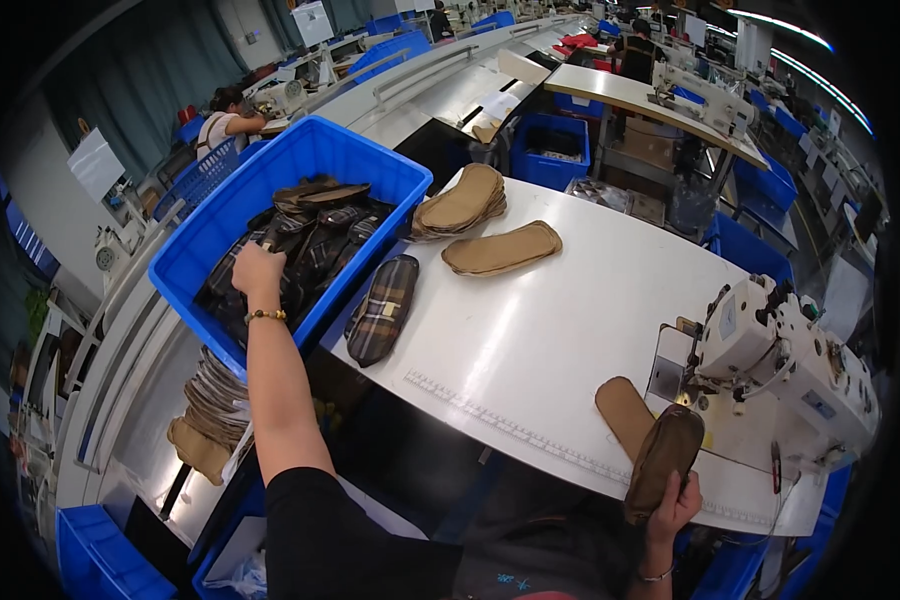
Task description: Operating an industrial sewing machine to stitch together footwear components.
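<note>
My left hand (258,270) reaches into a blue plastic bin (370,150) at the left, its fingers closed on a dark plaid fabric piece in the pile (315,235). The fingertips are partly hidden. At the table's near right edge, my right hand (676,508) grips the lower end of a dark brown, sole-shaped padded piece (667,450). Partly under that piece lies a tan sole-shaped piece (624,412). A plaid sole-shaped piece (383,312) rests on the white table beside the bin. Farther back are a stack of tan pieces (465,203) and some tan pieces (503,249) lying apart.
A white sewing machine (770,350) stands on the table's right end, with small snips (776,467) near it. A ruler strip (510,423) runs along the white table's (560,320) near edge. More stacked pieces (215,410) sit below the bin. Other people work farther back.
</note>
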### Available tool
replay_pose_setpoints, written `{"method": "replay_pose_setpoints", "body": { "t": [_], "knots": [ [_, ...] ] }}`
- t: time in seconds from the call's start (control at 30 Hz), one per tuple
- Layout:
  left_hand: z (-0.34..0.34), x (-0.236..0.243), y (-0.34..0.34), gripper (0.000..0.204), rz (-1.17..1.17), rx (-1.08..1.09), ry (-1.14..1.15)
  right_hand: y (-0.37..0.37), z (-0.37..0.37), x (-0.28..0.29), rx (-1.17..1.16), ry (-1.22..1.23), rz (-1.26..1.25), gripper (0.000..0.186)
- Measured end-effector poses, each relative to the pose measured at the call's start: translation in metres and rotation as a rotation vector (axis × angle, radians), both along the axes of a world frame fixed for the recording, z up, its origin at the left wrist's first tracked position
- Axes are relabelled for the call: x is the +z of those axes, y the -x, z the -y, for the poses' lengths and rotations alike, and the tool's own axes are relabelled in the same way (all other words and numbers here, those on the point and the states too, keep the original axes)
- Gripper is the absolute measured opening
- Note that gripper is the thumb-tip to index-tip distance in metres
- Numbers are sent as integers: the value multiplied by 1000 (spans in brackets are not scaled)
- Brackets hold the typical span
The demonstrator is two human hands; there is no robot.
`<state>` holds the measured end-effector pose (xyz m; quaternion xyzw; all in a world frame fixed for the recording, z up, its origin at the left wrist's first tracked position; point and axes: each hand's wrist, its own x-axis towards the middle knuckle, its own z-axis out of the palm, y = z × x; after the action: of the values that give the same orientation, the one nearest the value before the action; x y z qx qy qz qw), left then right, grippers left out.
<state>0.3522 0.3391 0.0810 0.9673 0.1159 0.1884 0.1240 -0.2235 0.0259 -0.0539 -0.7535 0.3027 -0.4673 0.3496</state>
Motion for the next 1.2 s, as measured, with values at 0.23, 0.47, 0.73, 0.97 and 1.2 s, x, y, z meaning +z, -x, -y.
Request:
{"method": "replay_pose_setpoints", "body": {
  "t": [0.23, 0.47, 0.73, 0.97, 1.2],
  "knots": [
    [29, 48, 83, 49, 190, -243, 94, 3, 0, -1, 18, 1, -25, 17],
    [87, -43, 118, 74, 178, -779, -64, 4, 1, -4, 32, 31, -34, 17],
    [100, -71, 108, 73, 185, -790, -174, 5, 1, -5, 28, 11, -41, 16],
    [51, -22, -6, 71, 342, -310, 242, 1, 0, -8, 18, 27, -38, 18],
    [37, -36, -78, 101, 153, -149, 465, -1, -3, -8, -17, 59, -55, 19]
  ]
}}
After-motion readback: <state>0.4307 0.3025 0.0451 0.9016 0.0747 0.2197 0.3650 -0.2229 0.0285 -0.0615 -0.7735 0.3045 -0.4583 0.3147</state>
